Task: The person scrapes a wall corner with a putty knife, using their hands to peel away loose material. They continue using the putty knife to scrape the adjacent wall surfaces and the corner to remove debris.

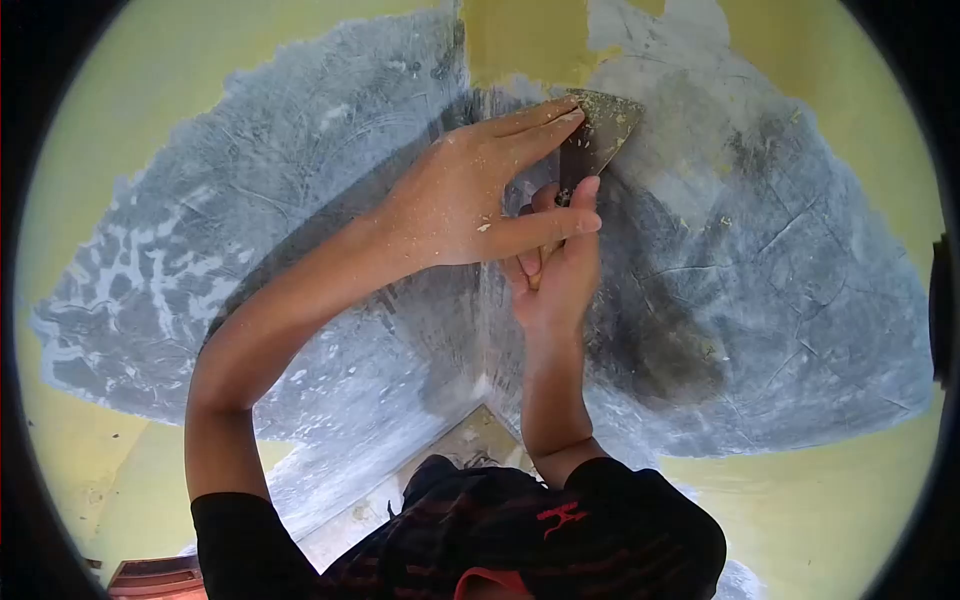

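The right hand (565, 270) is closed around the handle (541, 262) of a scraper (605, 125), with only bits of the handle showing between the fingers. The left hand (455, 205) is not clenched: its fingers reach out straight, together, and their tips lie on the left side of the blade, while its thumb stretches across to the right hand. What the hidden fingers of the left hand do, I cannot tell. The scraper is at the upper middle of the view, just right of the corner (484, 330) where two walls meet, its wide edge upward beside a yellow patch (525, 45). Pale yellow flecks dot the blade, and whitish specks dot the back of the left hand. Grey, scuffed surface (300, 150) spreads on both sides of the corner, with thin crack-like lines on the right and mottled whitish marks at far left. Yellow paint (110, 120) borders the grey with an uneven edge. Below the hands are a black shirt (450, 540) with a red logo (562, 517), and, at lower left, a reddish-brown object (155, 578), partly cut off.
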